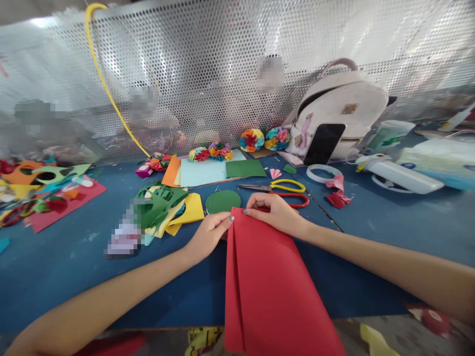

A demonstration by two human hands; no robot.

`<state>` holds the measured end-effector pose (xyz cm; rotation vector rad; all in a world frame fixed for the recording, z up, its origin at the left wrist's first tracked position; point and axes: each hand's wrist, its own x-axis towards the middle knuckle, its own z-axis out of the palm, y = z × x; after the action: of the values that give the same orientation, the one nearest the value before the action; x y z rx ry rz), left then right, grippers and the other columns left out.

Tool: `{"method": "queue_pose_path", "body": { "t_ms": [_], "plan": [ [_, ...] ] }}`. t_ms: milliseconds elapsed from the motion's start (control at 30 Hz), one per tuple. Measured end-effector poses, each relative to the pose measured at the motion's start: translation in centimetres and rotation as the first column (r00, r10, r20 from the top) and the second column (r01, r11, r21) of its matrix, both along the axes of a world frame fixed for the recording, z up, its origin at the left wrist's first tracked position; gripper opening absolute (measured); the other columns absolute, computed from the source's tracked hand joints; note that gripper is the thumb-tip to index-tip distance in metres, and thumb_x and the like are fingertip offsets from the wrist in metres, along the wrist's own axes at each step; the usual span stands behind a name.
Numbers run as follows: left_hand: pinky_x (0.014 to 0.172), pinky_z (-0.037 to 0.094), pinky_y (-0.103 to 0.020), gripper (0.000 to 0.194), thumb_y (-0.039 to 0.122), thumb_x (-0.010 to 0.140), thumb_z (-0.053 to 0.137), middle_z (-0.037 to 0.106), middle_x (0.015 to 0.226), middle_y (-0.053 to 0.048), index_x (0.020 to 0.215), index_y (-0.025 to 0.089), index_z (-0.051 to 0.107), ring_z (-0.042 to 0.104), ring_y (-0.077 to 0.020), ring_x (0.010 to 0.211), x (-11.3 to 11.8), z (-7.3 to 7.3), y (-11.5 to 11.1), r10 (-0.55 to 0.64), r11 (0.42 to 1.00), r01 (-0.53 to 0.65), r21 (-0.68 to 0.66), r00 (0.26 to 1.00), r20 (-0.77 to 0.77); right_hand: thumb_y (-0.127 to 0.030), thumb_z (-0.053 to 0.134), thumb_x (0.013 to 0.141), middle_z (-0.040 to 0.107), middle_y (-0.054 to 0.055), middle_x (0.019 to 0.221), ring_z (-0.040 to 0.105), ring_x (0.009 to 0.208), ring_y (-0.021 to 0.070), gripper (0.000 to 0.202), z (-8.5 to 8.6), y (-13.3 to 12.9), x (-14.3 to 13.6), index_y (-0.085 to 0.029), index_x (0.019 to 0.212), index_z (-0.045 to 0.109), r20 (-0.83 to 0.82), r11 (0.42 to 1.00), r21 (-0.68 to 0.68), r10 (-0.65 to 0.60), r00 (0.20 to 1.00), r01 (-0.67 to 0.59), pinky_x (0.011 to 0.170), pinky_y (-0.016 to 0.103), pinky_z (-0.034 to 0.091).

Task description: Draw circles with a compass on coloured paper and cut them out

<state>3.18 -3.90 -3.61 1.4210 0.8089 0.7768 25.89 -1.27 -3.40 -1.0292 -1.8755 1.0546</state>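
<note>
A folded sheet of red paper stretches from the middle of the blue table down past its front edge. My left hand pinches its top left corner, thumb on the near side. Close beside it, my right hand grips the top edge with thumb and curled fingers. A narrow fold shows along the paper's left side. Just beyond the hands lie a green paper circle and scissors with yellow and red handles, the scissors partly hidden by my right hand.
Green paper scraps and yellow paper lie to the left. Paper sheets and paper flowers sit farther back. A white backpack, a phone and a tape roll are at the right. Perforated metal stands behind the table.
</note>
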Motion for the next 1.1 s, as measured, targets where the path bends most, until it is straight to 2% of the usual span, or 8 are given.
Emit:
{"method": "queue_pose_path", "body": {
  "t_ms": [433, 567, 700, 767, 867, 933, 1000, 1100],
  "plan": [
    [0.073, 0.061, -0.032, 0.060, 0.074, 0.085, 0.070, 0.080, 0.091, -0.007, 0.106, 0.018, 0.078, 0.075, -0.0234, 0.077, 0.0, 0.0, 0.3, -0.053, 0.998, 0.052, -0.044, 0.999, -0.008, -0.044, 0.065, 0.094, 0.062, 0.001, 0.076, 0.057, 0.070, 0.0174, 0.027, -0.3, -0.9, -1.0, -0.023, 0.078, 0.059, -0.005, 0.992, 0.085, -0.094, 0.996, 0.094, 0.066, 0.031, 0.047],
    [0.073, 0.059, -0.032, 0.057, 0.073, 0.084, 0.072, 0.077, 0.088, -0.005, 0.098, 0.018, 0.077, 0.072, -0.0215, 0.074, 0.1, 0.0, 0.4, -0.051, 0.998, 0.050, -0.029, 0.998, -0.021, -0.039, 0.064, 0.094, 0.062, 0.001, 0.077, 0.057, 0.072, 0.0174, 0.022, -0.4, -1.1, -1.1, -0.022, 0.080, 0.060, 0.013, 0.987, 0.122, -0.109, 0.994, 0.106, 0.067, 0.031, 0.045],
    [0.066, 0.053, -0.028, 0.051, 0.067, 0.082, 0.077, 0.067, 0.070, -0.002, 0.074, 0.017, 0.069, 0.063, -0.0181, 0.068, -0.1, 0.0, 0.4, 0.008, 1.000, -0.007, 0.009, 0.999, -0.043, -0.038, 0.062, 0.095, 0.057, -0.003, 0.068, 0.052, 0.063, 0.0152, 0.017, -0.4, -0.8, -0.6, -0.023, 0.088, 0.061, 0.049, 0.986, 0.147, -0.083, 0.995, 0.075, 0.063, 0.030, 0.041],
    [0.063, 0.049, -0.027, 0.051, 0.065, 0.083, 0.077, 0.063, 0.067, -0.001, 0.070, 0.017, 0.065, 0.058, -0.0167, 0.066, -0.2, -0.1, 0.4, 0.061, 0.998, -0.060, 0.017, 0.997, -0.043, -0.040, 0.062, 0.096, 0.055, -0.004, 0.066, 0.051, 0.060, 0.0150, 0.018, -0.2, -0.3, 0.1, -0.023, 0.091, 0.062, 0.033, 0.983, 0.162, -0.089, 0.996, 0.082, 0.061, 0.030, 0.040],
    [0.062, 0.048, -0.027, 0.050, 0.065, 0.086, 0.074, 0.059, 0.068, 0.001, 0.072, 0.019, 0.062, 0.055, -0.0160, 0.064, -0.5, -0.4, 0.5, 0.177, 0.984, -0.177, 0.020, 0.984, -0.005, -0.042, 0.068, 0.092, 0.064, 0.002, 0.085, 0.059, 0.078, 0.0182, 0.021, 0.1, 0.8, 1.5, -0.022, 0.089, 0.065, -0.041, 0.968, 0.197, -0.148, 0.988, 0.153, 0.072, 0.031, 0.047],
    [0.061, 0.047, -0.027, 0.049, 0.065, 0.087, 0.073, 0.055, 0.068, 0.002, 0.072, 0.020, 0.058, 0.052, -0.0150, 0.062, -0.7, -0.7, 0.6, 0.282, 0.958, -0.283, 0.033, 0.959, 0.040, -0.044, 0.076, 0.087, 0.068, 0.005, 0.107, 0.063, 0.097, 0.0208, 0.024, 0.2, 1.4, 2.3, -0.023, 0.094, 0.066, -0.169, 0.979, 0.079, -0.174, 0.970, 0.190, 0.082, 0.031, 0.051],
    [0.059, 0.045, -0.026, 0.048, 0.064, 0.087, 0.074, 0.053, 0.067, 0.003, 0.072, 0.021, 0.056, 0.050, -0.0149, 0.062, -0.9, -1.0, 0.8, 0.371, 0.925, -0.376, 0.045, 0.924, 0.090, -0.049, 0.080, 0.083, 0.070, 0.005, 0.121, 0.066, 0.106, 0.0223, 0.038, 0.3, 1.4, 2.7, -0.027, 0.110, 0.066, -0.334, 0.975, -0.200, -0.166, 0.928, 0.102, 0.086, 0.032, 0.055],
    [0.058, 0.045, -0.027, 0.046, 0.062, 0.087, 0.075, 0.053, 0.067, 0.002, 0.073, 0.022, 0.057, 0.053, -0.0170, 0.065, -1.1, -1.2, 1.0, 0.438, 0.893, -0.448, 0.042, 0.886, 0.151, -0.056, 0.080, 0.083, 0.076, 0.009, 0.120, 0.073, 0.101, 0.0257, 0.052, 0.3, 0.4, 2.5, -0.026, 0.123, 0.066, -0.426, 0.852, -0.506, -0.110, 0.898, -0.136, 0.082, 0.036, 0.061]
  ]
}}
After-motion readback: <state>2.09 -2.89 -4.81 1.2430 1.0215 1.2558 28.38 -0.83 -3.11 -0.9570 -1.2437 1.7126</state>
